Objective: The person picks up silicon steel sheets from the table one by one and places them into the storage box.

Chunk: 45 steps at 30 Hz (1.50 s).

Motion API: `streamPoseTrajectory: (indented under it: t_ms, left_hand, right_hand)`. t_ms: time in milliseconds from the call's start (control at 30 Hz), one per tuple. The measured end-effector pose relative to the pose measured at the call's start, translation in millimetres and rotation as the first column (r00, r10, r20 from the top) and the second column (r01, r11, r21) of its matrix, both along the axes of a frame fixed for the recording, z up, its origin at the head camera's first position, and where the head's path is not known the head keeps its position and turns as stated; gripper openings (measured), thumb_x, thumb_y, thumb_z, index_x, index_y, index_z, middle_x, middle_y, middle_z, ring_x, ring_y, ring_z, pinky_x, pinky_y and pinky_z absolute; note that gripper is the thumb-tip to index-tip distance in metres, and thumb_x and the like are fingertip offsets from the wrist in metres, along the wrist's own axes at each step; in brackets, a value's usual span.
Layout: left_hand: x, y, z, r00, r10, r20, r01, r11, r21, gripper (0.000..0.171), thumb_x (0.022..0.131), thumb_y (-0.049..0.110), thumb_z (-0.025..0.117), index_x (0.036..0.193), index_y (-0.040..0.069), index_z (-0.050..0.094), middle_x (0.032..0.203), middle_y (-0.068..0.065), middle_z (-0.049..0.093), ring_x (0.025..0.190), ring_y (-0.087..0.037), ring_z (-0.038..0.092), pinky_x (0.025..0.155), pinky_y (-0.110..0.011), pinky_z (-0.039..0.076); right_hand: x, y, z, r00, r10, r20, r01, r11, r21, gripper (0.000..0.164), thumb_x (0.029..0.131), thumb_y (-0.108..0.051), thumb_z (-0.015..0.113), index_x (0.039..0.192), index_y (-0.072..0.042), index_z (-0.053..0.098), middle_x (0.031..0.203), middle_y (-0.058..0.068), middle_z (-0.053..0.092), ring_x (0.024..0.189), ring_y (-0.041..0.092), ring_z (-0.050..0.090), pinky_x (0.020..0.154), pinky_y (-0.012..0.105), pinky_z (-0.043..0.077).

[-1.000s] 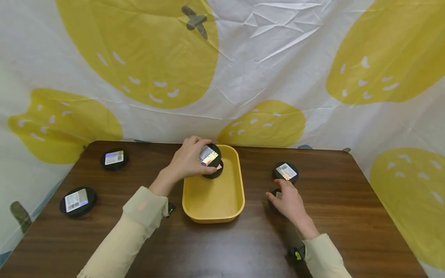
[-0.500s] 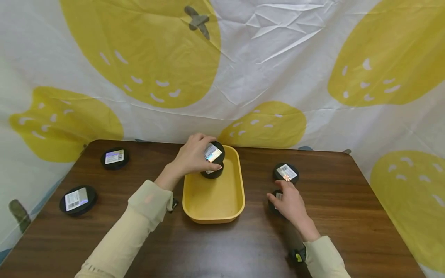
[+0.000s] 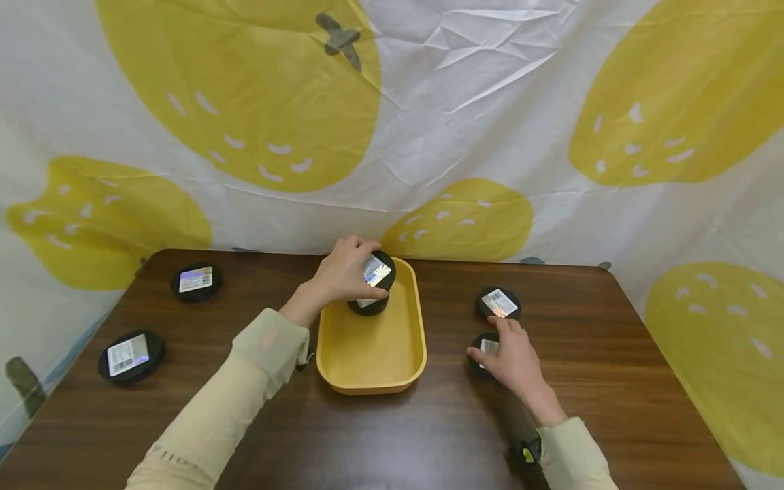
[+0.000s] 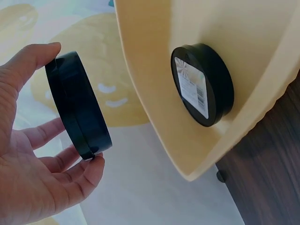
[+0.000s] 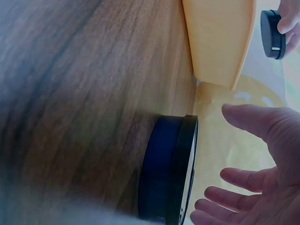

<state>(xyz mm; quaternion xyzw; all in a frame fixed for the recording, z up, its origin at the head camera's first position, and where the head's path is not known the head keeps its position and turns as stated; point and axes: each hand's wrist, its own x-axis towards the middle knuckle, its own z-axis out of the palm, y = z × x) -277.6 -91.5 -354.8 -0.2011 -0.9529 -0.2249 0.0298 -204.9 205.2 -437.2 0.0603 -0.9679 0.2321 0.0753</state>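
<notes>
My left hand pinches a flat, round black container with a white, shiny label. In the left wrist view, thumb and fingertips grip this container's rim on opposite sides. It is raised over the far end of a yellow tray. Inside the tray, a similar labelled container sits on the bottom, partly covered by the held one in the head view. My right hand hovers just above a black container on the table, thumb and fingers spread apart. The right wrist view shows a gap between them.
Another labelled black container lies just beyond my right fingertips. Two more, a far-left container and a near-left container, rest on the brown wooden table. A lemon-patterned cloth hangs behind the table.
My left hand has shifted slightly right over the tray with the container, whose label glare has changed. The right hand has stayed almost in place.
</notes>
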Motion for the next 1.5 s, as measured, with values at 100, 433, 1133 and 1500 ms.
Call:
streamPoseTrajectory:
  t_ms: [100,433,1133,1500]
  left_hand:
    - [-3.4,3,-2.5,1.000,0.012,0.024,-0.012,1.000,-0.018,0.078,0.067,0.037,0.080,0.132,0.006,0.051,0.123,-0.018,0.048,0.111,-0.033,0.043,0.080,-0.049,0.046]
    - [-11.9,8,-12.1,0.993,0.095,0.067,-0.092,0.994,-0.050,0.080,0.067,0.040,0.079,0.134,0.007,0.049,0.127,-0.020,0.045,0.115,-0.037,0.041,0.082,-0.052,0.045]
    - [-23.0,20,-17.4,0.988,0.092,0.123,-0.083,0.993,-0.082,0.079,0.070,0.038,0.078,0.135,0.004,0.046,0.129,-0.022,0.042,0.117,-0.038,0.039,0.087,-0.052,0.043]
    - [-27.3,27,-21.7,0.983,0.108,0.150,-0.095,0.991,-0.090,0.081,0.070,0.037,0.078,0.135,0.002,0.045,0.128,-0.024,0.042,0.114,-0.041,0.040,0.088,-0.051,0.042]
  right_hand:
    - [1.0,3,-1.7,0.999,-0.008,0.031,0.007,1.000,0.018,0.067,0.074,-0.030,0.077,0.125,0.005,0.050,0.122,0.027,0.051,0.109,0.044,0.049,0.083,0.056,0.044]
    - [6.1,12,-7.1,0.998,-0.025,0.060,0.024,0.999,0.031,0.074,0.073,-0.034,0.078,0.129,0.003,0.046,0.126,0.025,0.049,0.111,0.042,0.047,0.081,0.056,0.044]
    - [10.1,23,-8.1,0.996,-0.042,0.079,0.041,0.999,0.009,0.080,0.070,-0.033,0.081,0.132,0.001,0.044,0.128,0.023,0.048,0.112,0.040,0.046,0.079,0.055,0.044]
    - [10.2,24,-8.9,0.996,-0.030,0.089,0.030,1.000,0.003,0.087,0.070,-0.038,0.080,0.138,-0.001,0.040,0.129,0.024,0.047,0.113,0.041,0.046,0.081,0.056,0.044]
